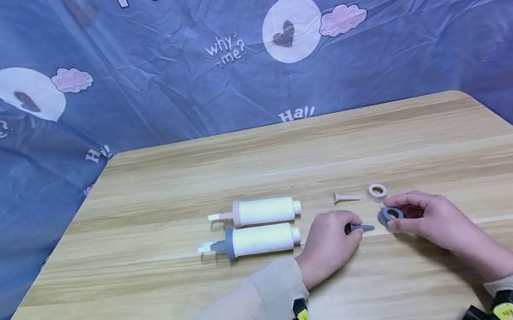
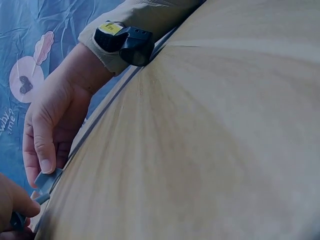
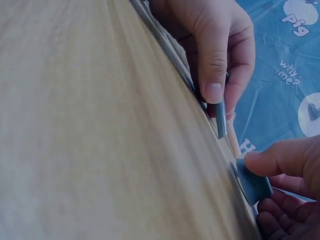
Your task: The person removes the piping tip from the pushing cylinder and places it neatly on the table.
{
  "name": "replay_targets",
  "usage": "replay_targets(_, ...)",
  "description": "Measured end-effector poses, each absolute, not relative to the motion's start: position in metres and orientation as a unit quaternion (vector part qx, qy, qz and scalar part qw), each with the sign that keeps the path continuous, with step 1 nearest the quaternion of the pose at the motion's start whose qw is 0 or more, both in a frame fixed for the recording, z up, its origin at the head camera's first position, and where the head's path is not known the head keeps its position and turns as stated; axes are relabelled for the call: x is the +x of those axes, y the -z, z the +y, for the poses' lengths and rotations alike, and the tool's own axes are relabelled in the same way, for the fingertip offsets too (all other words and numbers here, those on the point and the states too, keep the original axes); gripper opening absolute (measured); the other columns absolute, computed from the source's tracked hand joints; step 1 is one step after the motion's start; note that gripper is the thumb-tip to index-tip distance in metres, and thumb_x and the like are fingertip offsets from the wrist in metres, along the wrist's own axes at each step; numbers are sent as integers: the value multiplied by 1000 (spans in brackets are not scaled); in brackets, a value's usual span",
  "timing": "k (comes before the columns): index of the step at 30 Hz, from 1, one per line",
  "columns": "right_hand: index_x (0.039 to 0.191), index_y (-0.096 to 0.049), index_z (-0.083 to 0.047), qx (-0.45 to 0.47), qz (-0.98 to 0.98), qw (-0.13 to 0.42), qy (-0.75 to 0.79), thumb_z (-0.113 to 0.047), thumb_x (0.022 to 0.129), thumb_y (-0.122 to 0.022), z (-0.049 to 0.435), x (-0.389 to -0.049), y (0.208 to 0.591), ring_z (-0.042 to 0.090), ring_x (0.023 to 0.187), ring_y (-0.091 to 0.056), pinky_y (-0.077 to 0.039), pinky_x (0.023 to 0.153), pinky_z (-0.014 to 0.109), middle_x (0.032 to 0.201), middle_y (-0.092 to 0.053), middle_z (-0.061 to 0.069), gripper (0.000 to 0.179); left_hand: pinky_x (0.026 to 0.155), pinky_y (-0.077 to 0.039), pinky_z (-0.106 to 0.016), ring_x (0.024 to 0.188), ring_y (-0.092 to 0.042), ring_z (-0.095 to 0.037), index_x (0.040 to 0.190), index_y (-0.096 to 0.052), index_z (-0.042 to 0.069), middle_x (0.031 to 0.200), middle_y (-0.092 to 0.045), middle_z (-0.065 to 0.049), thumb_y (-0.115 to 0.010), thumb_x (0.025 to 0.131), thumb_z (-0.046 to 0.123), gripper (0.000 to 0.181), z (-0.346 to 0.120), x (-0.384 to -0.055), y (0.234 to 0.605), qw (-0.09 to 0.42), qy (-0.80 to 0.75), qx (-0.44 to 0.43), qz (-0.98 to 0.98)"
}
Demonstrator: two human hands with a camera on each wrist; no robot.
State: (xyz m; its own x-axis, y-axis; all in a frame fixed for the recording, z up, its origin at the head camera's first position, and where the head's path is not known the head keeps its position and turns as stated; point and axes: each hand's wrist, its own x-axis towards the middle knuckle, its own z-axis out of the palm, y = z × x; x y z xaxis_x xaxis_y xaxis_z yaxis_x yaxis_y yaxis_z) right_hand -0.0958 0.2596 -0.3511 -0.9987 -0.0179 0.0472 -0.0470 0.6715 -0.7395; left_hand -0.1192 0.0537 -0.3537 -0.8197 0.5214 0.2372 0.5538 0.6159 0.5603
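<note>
My left hand (image 1: 331,244) pinches the wide end of a small blue-grey cone-shaped nozzle (image 1: 362,227), its narrow tip pointing right. To its right, the thumb and fingers of my right hand (image 1: 437,223) grip a blue-grey ring (image 1: 390,215) by its edge. A short gap separates ring and nozzle tip. In the right wrist view the ring (image 3: 254,182) stands at the tabletop, below the nozzle (image 3: 221,120). Just beyond the hands lie a pinkish cone-shaped nozzle (image 1: 345,197) and a pinkish ring (image 1: 377,192).
Left of my left hand, two white cylinders lie side by side, one with a pinkish collar (image 1: 267,210) and one with a blue-grey collar (image 1: 263,239). Each has a pale tip pointing left. The wooden table (image 1: 167,176) ends at a blue printed cloth (image 1: 170,80).
</note>
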Motion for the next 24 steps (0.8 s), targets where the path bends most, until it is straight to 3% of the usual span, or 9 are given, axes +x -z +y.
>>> replay_targets(24, 117, -60, 2, -6, -922, -22, -387, -20, 75, -77, 261, -98, 348, 1, 75, -51, -44, 60, 19, 96, -63, 11, 51, 65, -41, -7, 73, -55, 5, 89, -72, 18, 86, -67, 13, -66, 83, 16, 8, 56, -124, 351, 16, 274, -292, -916)
